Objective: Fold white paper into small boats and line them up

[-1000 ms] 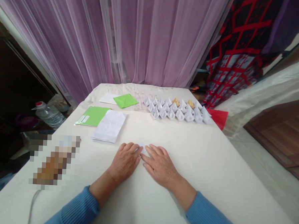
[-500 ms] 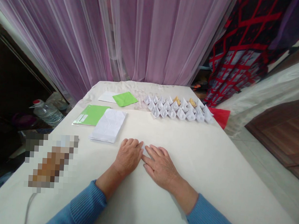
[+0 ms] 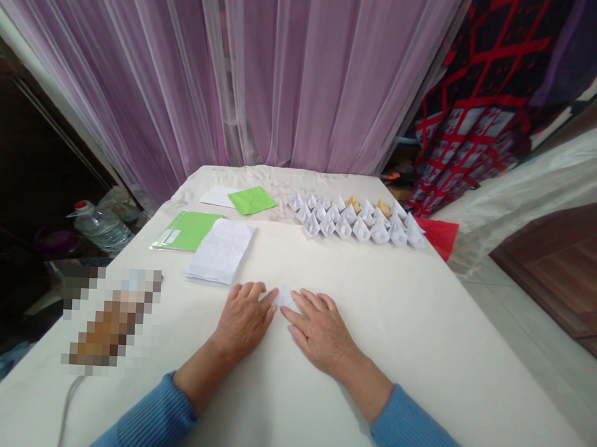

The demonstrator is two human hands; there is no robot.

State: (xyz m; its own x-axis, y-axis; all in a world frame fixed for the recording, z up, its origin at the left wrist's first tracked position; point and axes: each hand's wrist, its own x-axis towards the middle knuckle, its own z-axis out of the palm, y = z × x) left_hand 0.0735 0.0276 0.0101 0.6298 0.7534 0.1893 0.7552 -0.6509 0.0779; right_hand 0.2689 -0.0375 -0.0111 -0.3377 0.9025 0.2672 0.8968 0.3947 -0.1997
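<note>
A small folded piece of white paper [image 3: 283, 295] lies flat on the table between my hands. From its left side, my left hand [image 3: 243, 317] touches the paper's edge with the thumb and forefinger area; its other fingers rest on the table, slightly bent. On the opposite side, my right hand [image 3: 319, 328] lies palm down with its fingers spread, the fingertips at the paper's right and lower edges. Part of the paper is covered by the fingers. Neither hand grips anything.
A stack of white paper sheets [image 3: 220, 251] overlaps a green packet [image 3: 188, 231]. Behind lie a green sheet [image 3: 252, 200] and white paper [image 3: 218, 195]. Rows of folded paper boats [image 3: 361, 228], mostly white, stand at the back right beside a red sheet [image 3: 438, 237]. A pixelated object with a cable is at left.
My left hand has moved left and slightly towards me, uncovering more of the small folded paper. My right hand has stayed nearly in place.
</note>
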